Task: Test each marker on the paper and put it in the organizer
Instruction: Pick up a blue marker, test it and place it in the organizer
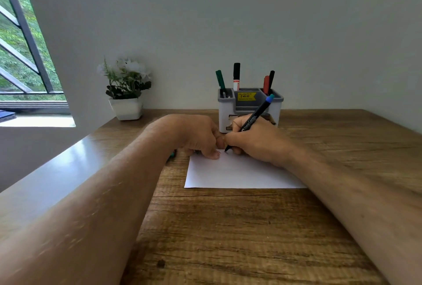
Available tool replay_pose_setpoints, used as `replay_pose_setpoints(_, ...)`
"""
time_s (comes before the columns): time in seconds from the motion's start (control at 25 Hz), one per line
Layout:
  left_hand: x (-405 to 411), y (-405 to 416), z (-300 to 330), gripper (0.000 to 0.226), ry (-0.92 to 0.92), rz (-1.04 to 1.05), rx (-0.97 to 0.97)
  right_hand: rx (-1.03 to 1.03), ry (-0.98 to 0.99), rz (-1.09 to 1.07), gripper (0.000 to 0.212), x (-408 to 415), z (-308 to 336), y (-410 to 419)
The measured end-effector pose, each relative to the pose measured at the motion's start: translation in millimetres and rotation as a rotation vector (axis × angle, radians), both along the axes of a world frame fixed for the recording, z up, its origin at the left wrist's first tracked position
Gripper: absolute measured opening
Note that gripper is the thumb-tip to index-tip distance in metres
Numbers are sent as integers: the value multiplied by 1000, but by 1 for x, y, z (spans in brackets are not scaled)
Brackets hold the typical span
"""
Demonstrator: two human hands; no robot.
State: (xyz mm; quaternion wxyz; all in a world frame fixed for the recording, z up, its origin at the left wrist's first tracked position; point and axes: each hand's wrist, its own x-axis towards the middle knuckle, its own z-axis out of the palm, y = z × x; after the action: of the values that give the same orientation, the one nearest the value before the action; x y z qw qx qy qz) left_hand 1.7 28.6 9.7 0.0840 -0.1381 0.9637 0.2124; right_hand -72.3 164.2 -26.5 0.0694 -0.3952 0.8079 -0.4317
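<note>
Brown wood-grain tabletop (228, 239) carries everything. One white sheet of paper (239, 175) lies flat near the middle, its far edge under both hands — thin, floppy, will slide unless pinned. Faint small marks show by the pen tip; colour too small to tell.

One grey-and-white plastic desk organizer (250, 108) stands at the tabletop's far edge, just behind the hands, yellow price sticker on the front. Light and rigid, would tip if a marker is jammed in hard. It holds 4 markers upright: 1 green, 1 black-capped with white barrel, 1 red, 1 black.

One white pot with artificial white flowers (126, 93) sits at the far edge, toward the left corner.

Right hand (255, 143) grips the slim black marker with blue end cap (253, 120) in a writing pinch low on the barrel, tip on the paper near its far edge. Marker is light, stiff, smooth plastic — best held near the tip for writing, mid-barrel for dropping into a slot.

Left hand (201, 136) has fingers curled down, pressing the paper's far-left corner; whether it holds the cap, cannot tell. A bit of teal-green shows at the wrist's left, mostly hidden, unidentifiable
</note>
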Motion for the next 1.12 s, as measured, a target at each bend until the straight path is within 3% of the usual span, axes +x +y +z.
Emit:
replay_pose_setpoints(0.92,-4,-2,-3,20,-40,31,60,2,100,-8,30,0,0,-1)
replay_pose_setpoints(1.12,0,3,0,29,-37,33,44,0,108,-40,29,-1,-1,0)
